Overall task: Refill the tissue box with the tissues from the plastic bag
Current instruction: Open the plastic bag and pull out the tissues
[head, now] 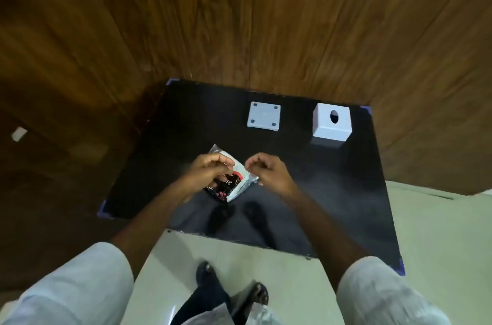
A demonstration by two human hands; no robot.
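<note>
Near the centre of the frame, the plastic bag [231, 181] of tissues is being held just above the black table [332, 191]. The bag is lying tilted, its dark printed end pointing toward the lower left and its clear, silvery end toward the right.

The left hand [206, 169] is clenching over the upper left part of the bag, fingers curled down onto the plastic. The right hand [269, 169] is pinching the bag's right edge between thumb and curled fingers. Both hands are thus grasping the bag, one at each side.

In the upper right area of the table, the white tissue box [331, 125] is standing upright, its oval opening facing up. To its left, well apart from it, a flat white panel [264, 114] with four dark dots at its corners is lying on the table; whether this is the box's base cannot be confirmed.

Both items are sitting beyond the hands, clear of the bag. Pale sleeves [80, 287] are showing at the lower corners of the frame.
</note>
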